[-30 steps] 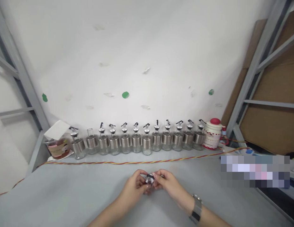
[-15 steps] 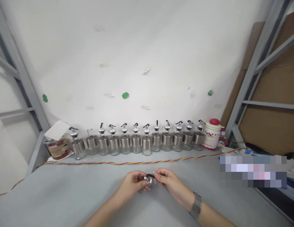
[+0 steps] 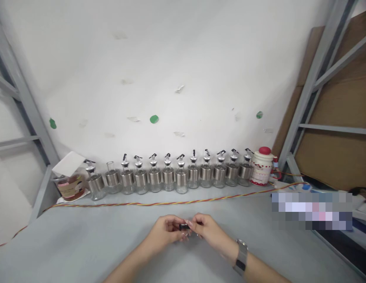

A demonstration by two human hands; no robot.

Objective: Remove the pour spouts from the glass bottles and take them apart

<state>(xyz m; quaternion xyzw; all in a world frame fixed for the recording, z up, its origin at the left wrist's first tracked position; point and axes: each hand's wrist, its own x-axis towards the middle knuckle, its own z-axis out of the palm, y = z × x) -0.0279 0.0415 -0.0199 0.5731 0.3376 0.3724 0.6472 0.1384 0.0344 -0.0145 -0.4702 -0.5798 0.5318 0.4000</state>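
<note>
Between my two hands, above the grey table (image 3: 91, 239), is a small oil bottle pourer spout (image 3: 183, 226); mostly its black part shows, the rest is covered by fingers. My left hand (image 3: 168, 230) grips it from the left with thumb and fingertips. From the right, my right hand (image 3: 204, 227) pinches it, fingertips close to those of the left. Behind them, several glass oil bottles (image 3: 181, 179) with steel sleeves stand in a row, topped with silver and black pourers. An open-necked bottle (image 3: 113, 179), second from the left, has no pourer.
A twisted red and yellow wire (image 3: 135, 204) crosses the table before the bottles. At the row's left is a jar with a label (image 3: 71, 188); at its right, a white canister with red lid (image 3: 262, 167). Metal shelf posts (image 3: 312, 94) flank both sides.
The pourer spout has turned in my fingers, so its silver part shows less. My right hand has shifted slightly left and down, nearer my left hand.
</note>
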